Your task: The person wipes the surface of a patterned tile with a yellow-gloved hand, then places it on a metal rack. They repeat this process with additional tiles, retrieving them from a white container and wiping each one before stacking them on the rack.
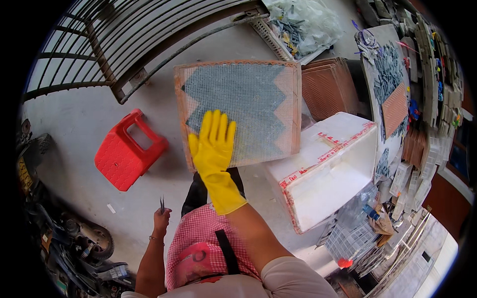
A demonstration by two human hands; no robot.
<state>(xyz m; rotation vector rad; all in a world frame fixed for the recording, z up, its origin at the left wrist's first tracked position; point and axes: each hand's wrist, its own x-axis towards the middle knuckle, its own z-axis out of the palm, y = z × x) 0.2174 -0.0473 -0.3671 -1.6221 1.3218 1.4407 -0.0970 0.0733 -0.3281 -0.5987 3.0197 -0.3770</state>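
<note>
My right hand (214,141), in a yellow rubber glove, lies flat with its fingers spread on the lower part of a square panel. Pale mesh netting (253,144) covers this panel, and a grey zigzag of what look like small tile pieces (238,89) shows through it. A reddish-brown edge (180,109) runs around the panel. Lower down on the left, my bare left hand (161,216) is closed around a pair of tweezers (162,203), their tips pointing up. That hand is well apart from the panel. What supports the panel from below is hidden.
A red plastic stool (124,149) lies tipped at left. A white foam box (328,174) stands right of the panel, with brown ribbed sheets (328,87) behind it. Grey pieces cover a board (390,69) farther right. A metal rack (99,54) stands far left; motorbikes (84,238) line the left.
</note>
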